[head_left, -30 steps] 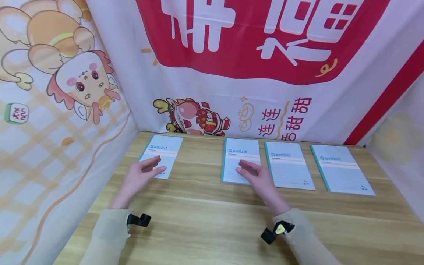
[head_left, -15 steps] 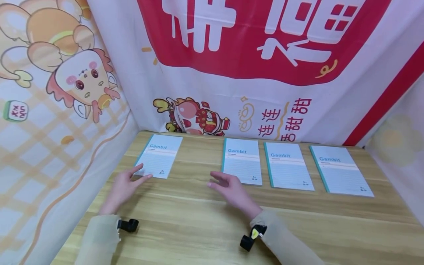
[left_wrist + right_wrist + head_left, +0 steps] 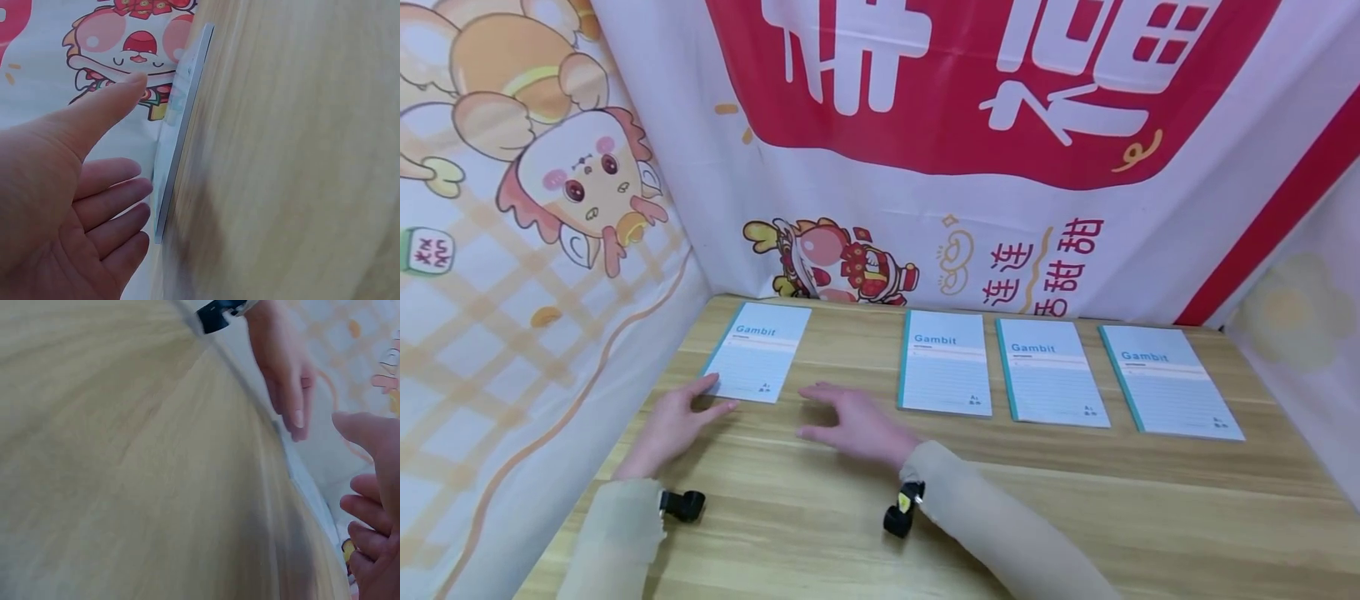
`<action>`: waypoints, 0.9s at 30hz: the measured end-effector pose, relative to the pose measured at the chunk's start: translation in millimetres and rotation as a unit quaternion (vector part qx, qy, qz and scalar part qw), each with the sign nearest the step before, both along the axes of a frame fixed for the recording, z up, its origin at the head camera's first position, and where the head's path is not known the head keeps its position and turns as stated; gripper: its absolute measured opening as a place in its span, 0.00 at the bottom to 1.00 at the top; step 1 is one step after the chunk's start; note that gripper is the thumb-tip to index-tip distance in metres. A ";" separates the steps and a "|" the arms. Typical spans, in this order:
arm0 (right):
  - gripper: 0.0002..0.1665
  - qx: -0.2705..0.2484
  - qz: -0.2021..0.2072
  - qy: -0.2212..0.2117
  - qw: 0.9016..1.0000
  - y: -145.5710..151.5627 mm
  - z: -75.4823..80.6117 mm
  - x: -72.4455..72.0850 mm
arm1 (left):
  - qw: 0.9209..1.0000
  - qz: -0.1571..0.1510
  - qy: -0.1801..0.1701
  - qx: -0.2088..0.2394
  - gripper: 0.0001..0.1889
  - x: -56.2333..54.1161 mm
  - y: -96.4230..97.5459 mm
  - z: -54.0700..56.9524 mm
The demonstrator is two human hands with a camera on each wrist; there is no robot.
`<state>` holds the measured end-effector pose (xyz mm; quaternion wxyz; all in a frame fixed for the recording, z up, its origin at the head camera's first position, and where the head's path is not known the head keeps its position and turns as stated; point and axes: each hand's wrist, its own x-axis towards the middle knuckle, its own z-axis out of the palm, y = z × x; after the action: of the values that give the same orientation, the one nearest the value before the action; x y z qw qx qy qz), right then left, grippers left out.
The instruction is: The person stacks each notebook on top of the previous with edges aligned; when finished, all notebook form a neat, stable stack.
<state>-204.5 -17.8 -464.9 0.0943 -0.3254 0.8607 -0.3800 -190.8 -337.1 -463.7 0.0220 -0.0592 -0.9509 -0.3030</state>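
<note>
The leftmost notebook [image 3: 756, 354], pale blue with a teal spine and "Gambit" on its cover, lies flat near the table's back left corner. My left hand [image 3: 672, 423] is at its lower left corner, thumb and fingers spread apart; whether they touch it I cannot tell. In the left wrist view the notebook's grey edge [image 3: 181, 147] runs just beyond the fingertips. My right hand [image 3: 857, 423] hovers right of that notebook's lower edge, fingers extended, nothing in them. Farther right lie three matching notebooks: one [image 3: 945, 371], another [image 3: 1052, 379], and the rightmost [image 3: 1176, 387].
The wooden table [image 3: 820, 533] meets a white cloth backdrop [image 3: 880, 162] with red print behind it. On the left hangs a cartoon-patterned cloth [image 3: 550, 350]. A wide gap separates the leftmost notebook from the other three.
My right hand has moved left, from over the second notebook to near the leftmost one. The left hand has shifted down and left to that notebook's lower corner. The notebooks keep their places.
</note>
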 end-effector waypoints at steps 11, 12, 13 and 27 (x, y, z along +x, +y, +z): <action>0.45 0.114 0.078 0.105 0.985 -51.5 -6.0 -9.0 | 1.000 0.003 -0.022 0.004 0.43 -3.4 -3.9 -2.9; 0.44 0.123 0.077 0.109 0.983 -55.2 -6.3 -10.1 | 1.000 0.003 -0.022 0.006 0.43 -3.7 -4.5 -3.0; 0.44 0.133 0.078 0.114 0.981 -58.6 -6.5 -11.0 | 1.000 0.002 -0.023 0.008 0.43 -3.8 -5.0 -2.9; 0.43 0.160 0.086 0.097 0.979 -64.0 -9.8 -11.4 | 0.999 -0.006 -0.021 0.027 0.37 4.6 -4.8 -3.5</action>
<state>-215.9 -81.8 -474.7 0.0934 -0.4144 0.8842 -0.1944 -186.2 -341.9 -467.2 0.0021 -0.0584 -0.9424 -0.3294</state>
